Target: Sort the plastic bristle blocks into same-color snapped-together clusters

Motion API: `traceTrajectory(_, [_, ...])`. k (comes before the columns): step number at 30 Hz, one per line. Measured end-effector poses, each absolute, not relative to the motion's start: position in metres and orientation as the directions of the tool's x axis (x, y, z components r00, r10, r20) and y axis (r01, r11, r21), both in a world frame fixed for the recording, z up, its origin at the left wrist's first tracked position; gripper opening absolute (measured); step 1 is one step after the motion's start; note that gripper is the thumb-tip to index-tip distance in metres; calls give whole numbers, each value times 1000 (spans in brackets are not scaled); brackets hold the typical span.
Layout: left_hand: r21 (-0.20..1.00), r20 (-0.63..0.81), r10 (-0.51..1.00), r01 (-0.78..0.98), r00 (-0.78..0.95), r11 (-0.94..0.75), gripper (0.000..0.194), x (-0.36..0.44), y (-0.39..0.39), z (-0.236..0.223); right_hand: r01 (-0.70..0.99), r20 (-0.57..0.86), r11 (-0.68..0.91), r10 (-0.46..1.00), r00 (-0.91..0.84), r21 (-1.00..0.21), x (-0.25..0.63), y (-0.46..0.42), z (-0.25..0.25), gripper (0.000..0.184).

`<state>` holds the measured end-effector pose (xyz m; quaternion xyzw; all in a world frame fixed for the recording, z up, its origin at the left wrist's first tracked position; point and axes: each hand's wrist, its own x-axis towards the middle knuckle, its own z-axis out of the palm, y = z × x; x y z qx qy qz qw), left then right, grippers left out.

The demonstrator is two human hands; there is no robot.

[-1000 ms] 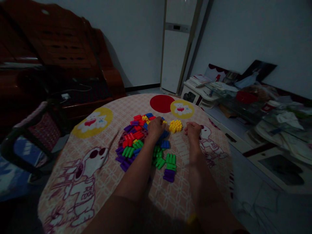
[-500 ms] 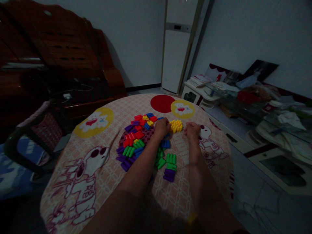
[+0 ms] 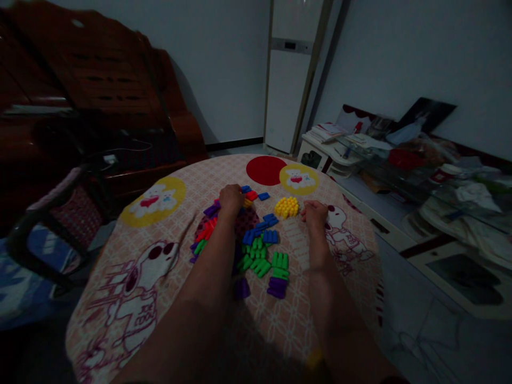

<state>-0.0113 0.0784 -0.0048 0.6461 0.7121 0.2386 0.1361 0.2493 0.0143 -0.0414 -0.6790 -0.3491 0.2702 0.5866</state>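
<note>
My left hand [image 3: 232, 199] is over the far left part of a pile of plastic building blocks, back of the hand up. Its fingers point down and are mostly hidden, so their grip does not show. A cluster of yellow blocks [image 3: 287, 207] stands between my two hands. Just right of it, my right hand [image 3: 314, 214] rests with curled fingers; whether anything is inside them is hidden. Nearer to me lie blue blocks [image 3: 271, 237], green blocks [image 3: 258, 248] and purple blocks [image 3: 277, 287]. Red blocks [image 3: 207, 229] show beside my left forearm.
A patterned cloth covers the round table [image 3: 296, 325]. At the left are a chair [image 3: 76, 213] and a wooden sofa [image 3: 120, 80]. A cluttered low cabinet [image 3: 384, 224] runs along the right wall, and a tall white cooling unit [image 3: 288, 96] stands behind the table.
My left hand has moved left from the yellow cluster to the far left of the pile, uncovering blue and green blocks. The yellow cluster sits slightly further left. My right hand has hardly moved.
</note>
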Motion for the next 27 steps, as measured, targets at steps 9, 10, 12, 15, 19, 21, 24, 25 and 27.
traceTrajectory(9, [576, 130, 985, 817, -111, 16, 18, -19, 79, -13, 170, 53, -62, 799, 599, -983, 251, 15, -45, 16])
traceTrajectory(10, [586, 125, 987, 810, -104, 12, 17, -19, 77, -12, 169, 52, -62, 800, 597, -984, 251, 15, -46, 16])
traceTrajectory(12, [591, 115, 988, 807, -103, 15, 15, -20, 71, -8, 171, 51, -64, 803, 594, -983, 252, 16, -47, 16])
traceTrajectory(15, [574, 131, 986, 819, -102, 8, 23, -15, 61, -2, 167, 45, -69, 801, 597, -984, 252, 18, -49, 17])
traceTrajectory(19, [651, 126, 990, 747, 68, -134, 37, 2, 47, 7, 155, 42, -65, 799, 600, -986, 251, 16, -46, 18])
traceTrajectory(21, [721, 113, 977, 662, 179, -204, 34, 16, 39, 9, 136, 25, -71, 801, 599, -988, 250, 14, -43, 17])
traceTrajectory(24, [805, 119, 950, 532, 289, -263, 32, 38, 27, 5, 100, -5, -83, 797, 603, -992, 249, 12, -40, 15])
traceTrajectory(25, [822, 117, 939, 499, 322, -274, 31, 44, 24, 2, 91, -11, -84, 794, 607, -992, 249, 12, -39, 14])
traceTrajectory(27, [843, 116, 916, 450, 383, -295, 28, 54, 18, -4, 78, -23, -90, 786, 618, -993, 249, 13, -39, 13])
